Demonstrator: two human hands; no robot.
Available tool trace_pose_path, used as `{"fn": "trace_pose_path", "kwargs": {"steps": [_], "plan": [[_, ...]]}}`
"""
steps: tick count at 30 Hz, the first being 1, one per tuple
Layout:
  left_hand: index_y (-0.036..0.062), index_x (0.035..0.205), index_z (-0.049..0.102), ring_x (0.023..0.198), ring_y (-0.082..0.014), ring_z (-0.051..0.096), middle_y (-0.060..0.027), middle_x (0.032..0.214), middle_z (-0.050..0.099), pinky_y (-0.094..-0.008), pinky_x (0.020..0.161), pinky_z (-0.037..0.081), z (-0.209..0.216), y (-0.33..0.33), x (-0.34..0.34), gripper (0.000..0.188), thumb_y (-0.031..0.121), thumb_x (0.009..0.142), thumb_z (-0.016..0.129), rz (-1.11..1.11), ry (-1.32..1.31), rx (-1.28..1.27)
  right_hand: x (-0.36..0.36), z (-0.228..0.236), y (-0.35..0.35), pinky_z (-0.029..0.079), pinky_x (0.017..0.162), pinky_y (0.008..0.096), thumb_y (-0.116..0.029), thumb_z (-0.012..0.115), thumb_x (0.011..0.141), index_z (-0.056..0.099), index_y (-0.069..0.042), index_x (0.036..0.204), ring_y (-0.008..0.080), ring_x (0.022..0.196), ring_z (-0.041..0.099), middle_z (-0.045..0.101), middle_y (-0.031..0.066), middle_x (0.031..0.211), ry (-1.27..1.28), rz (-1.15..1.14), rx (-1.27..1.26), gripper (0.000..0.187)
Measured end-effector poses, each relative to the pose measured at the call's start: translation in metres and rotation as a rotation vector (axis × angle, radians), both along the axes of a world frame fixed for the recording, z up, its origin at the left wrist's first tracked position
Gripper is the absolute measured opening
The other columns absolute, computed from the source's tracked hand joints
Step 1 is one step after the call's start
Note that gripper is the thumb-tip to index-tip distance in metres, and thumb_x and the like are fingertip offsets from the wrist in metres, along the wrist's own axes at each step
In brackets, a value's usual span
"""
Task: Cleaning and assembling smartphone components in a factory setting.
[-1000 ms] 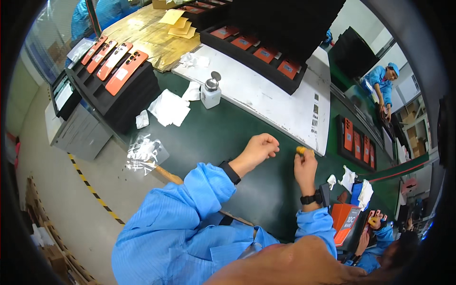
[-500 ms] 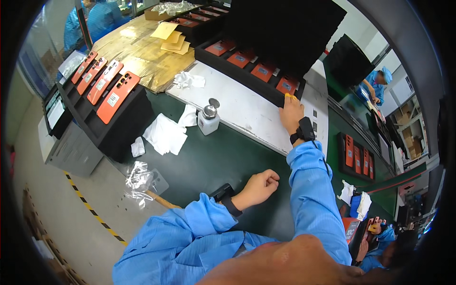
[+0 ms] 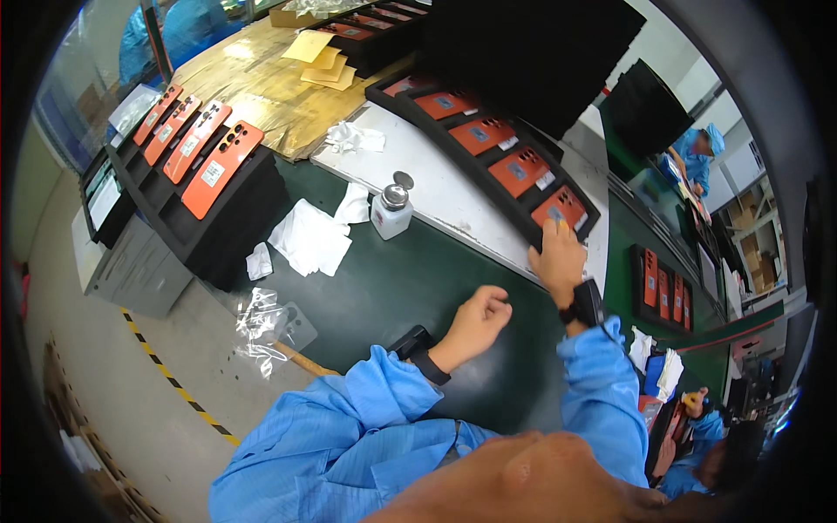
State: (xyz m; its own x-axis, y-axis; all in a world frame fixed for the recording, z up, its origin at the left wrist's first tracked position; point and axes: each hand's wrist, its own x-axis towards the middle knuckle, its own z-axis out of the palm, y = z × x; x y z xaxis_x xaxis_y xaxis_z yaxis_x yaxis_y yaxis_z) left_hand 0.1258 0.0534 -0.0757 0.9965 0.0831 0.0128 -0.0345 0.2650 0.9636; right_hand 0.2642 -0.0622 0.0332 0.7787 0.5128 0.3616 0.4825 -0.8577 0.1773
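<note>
My right hand (image 3: 560, 263), with yellow on a fingertip, reaches over the near right end of a black foam tray (image 3: 466, 164). Its fingers grip the tray's rim beside the closest orange phone (image 3: 559, 210). Several orange phones lie in the tray's slots, camera side up, with pale labels next to them. Part of the tray sits under a large black panel (image 3: 523, 52). My left hand (image 3: 475, 329) rests over the green tabletop (image 3: 418, 288), fingers curled in, nothing visible in them. Both wrists wear black bands.
A white pump bottle (image 3: 391, 209) stands by white wipes (image 3: 311, 240). At left, a black foam stack (image 3: 231, 231) carries several orange phones. Plastic wrap (image 3: 260, 327) lies at the table edge. Another tray (image 3: 641, 288) is at right. Co-workers in blue work farther off.
The black foam tray has slid toward me and to the right with my right hand, showing more of its phones. My left hand has risen slightly and stays curled.
</note>
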Motion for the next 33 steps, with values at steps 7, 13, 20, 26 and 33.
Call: {"fn": "trace_pose_path", "kwargs": {"steps": [7,13,20,26,33], "plan": [[-0.0015,0.155,0.016,0.100,-0.0196,0.064,-0.0113,0.117,0.061,-0.0337,0.079,0.054,0.043,0.021,-0.005,0.084,0.038,0.098,0.064,0.157,0.230,-0.255,-0.188,0.024,-0.040,0.054,0.065,0.0436,-0.027,0.080,0.076,0.057,-0.004,0.101,0.0349,0.080,0.066,0.061,0.0164,0.094,0.260,-0.102,0.066,0.041],[-0.0064,0.152,0.015,0.108,-0.0245,0.062,-0.0202,0.126,0.056,-0.0364,0.092,0.053,0.032,0.041,0.023,0.080,0.003,0.090,0.064,0.380,0.126,-0.423,-0.295,-0.015,-0.067,0.053,0.063,0.0445,-0.028,0.083,0.072,0.063,-0.005,0.098,0.0348,0.072,0.066,0.065,0.0141,0.085,0.461,-0.133,0.237,0.041],[-0.0027,0.148,0.026,0.111,-0.0288,0.063,-0.0199,0.127,0.057,-0.0429,0.092,0.055,0.048,0.057,-0.015,0.071,-0.009,0.085,0.060,0.413,0.225,-0.364,-0.328,-0.009,-0.128,0.049,0.076,0.0458,-0.019,0.081,0.071,0.063,-0.006,0.098,0.0351,0.085,0.064,0.064,0.0145,0.093,0.553,-0.171,0.264,0.034],[0.0028,0.135,0.044,0.110,-0.0278,0.063,-0.0125,0.123,0.060,-0.0467,0.094,0.054,0.036,0.069,-0.105,0.052,-0.010,0.087,0.059,0.303,0.254,-0.450,-0.337,-0.022,-0.182,0.047,0.079,0.0459,-0.020,0.081,0.077,0.066,-0.003,0.092,0.0354,0.086,0.061,0.064,0.0149,0.091,0.403,-0.260,0.769,0.027],[0.0007,0.118,0.051,0.105,-0.0282,0.068,-0.0154,0.115,0.066,-0.0422,0.092,0.056,0.039,0.102,-0.176,0.025,0.002,0.094,0.059,0.193,0.384,-0.313,-0.320,-0.058,-0.190,0.040,0.105,0.0487,-0.003,0.061,0.087,0.052,0.005,0.132,0.0478,0.120,0.049,0.054,0.0299,0.124,0.144,-0.544,0.710,0.047]]}}
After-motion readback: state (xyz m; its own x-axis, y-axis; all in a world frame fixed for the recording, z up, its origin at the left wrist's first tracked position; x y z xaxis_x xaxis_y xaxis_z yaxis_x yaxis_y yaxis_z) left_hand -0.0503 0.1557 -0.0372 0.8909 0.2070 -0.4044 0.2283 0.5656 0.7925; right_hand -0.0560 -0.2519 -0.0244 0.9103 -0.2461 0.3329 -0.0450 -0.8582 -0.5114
